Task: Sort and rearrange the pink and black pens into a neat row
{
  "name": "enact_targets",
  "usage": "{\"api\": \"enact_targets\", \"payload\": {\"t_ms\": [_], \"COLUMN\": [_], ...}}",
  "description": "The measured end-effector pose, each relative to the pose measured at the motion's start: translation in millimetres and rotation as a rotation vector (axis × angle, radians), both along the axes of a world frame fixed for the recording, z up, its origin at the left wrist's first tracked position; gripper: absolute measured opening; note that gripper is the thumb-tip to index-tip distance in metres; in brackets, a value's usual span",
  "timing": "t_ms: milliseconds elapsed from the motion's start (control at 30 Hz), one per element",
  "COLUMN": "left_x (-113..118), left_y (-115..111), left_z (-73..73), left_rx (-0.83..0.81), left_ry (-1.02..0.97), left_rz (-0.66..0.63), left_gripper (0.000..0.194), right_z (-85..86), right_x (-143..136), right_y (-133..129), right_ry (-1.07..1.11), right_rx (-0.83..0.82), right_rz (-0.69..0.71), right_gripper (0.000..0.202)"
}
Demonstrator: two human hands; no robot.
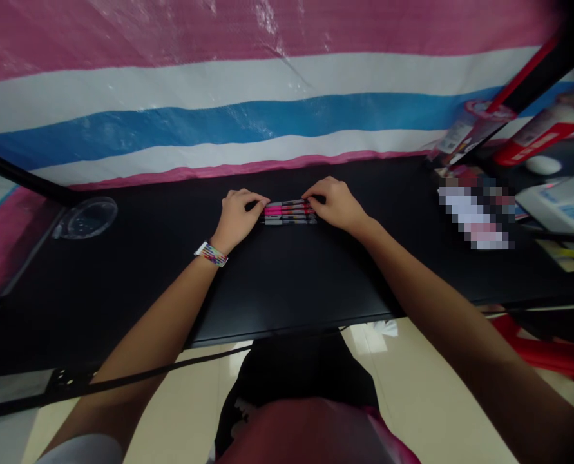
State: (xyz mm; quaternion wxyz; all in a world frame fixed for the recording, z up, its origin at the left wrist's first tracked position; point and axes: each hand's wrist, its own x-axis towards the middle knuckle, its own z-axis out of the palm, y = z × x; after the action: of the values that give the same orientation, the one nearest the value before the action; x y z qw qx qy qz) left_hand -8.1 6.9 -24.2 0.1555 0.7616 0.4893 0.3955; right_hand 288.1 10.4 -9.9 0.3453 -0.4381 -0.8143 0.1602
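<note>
Beyond both hands rises a glossy plastic sheet (267, 116) in broad pink, white and blue stripes, and beneath them spreads a black tabletop (287, 283). Well to the right of the right hand stands a clear cup (477, 132) with a thick red straw. The left hand (238, 216) and right hand (339, 205) face each other on the tabletop, fingers bent inward. Well to the left of the left hand lies a shallow, round, clear plastic lid (91, 218); just behind that hand, its wrist wears a multicoloured woven wristband (212, 253).

Between the hands lies a compact row of slim pens (290, 211), set side by side and running from one hand's fingertips to the other's. Their ends form a fairly even block; the exact count is too small to make out. Most barrels look grey or translucent, with dark and red markings. A bright pink stretch (273, 211) stands out near the left fingertips, and red touches gather near the right ones. The pen nearest the wearer is pale grey with darker ends. Each hand's thumb and fingertips meet the row's far ends; whether they pinch a pen or merely press, I cannot tell.
</note>
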Motion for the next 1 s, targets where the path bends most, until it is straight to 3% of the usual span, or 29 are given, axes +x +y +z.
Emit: {"api": "enact_targets", "payload": {"t_ms": [267, 800, 1000], "left_x": [4.4, 1.7, 4.3], "left_y": [-12.3, -8.9, -12.7], "left_z": [16.9, 8.0, 14.7], "left_rx": [-0.072, -0.022, -0.057], "left_ry": [0.137, 0.108, 0.143], "left_rz": [0.059, 0.043, 0.046], "left_gripper": [0.021, 0.018, 0.02], "right_z": [4.2, 2.1, 15.2], "right_x": [-4.2, -9.4, -20.9], "right_y": [-6.6, -13.0, -32.5], "right_ry": [-0.137, -0.131, -0.22], "right_rx": [0.067, 0.137, 0.268], "right_rz": [-0.025, -0.057, 0.108], "right_gripper": [0.031, 0.027, 0.024]}}
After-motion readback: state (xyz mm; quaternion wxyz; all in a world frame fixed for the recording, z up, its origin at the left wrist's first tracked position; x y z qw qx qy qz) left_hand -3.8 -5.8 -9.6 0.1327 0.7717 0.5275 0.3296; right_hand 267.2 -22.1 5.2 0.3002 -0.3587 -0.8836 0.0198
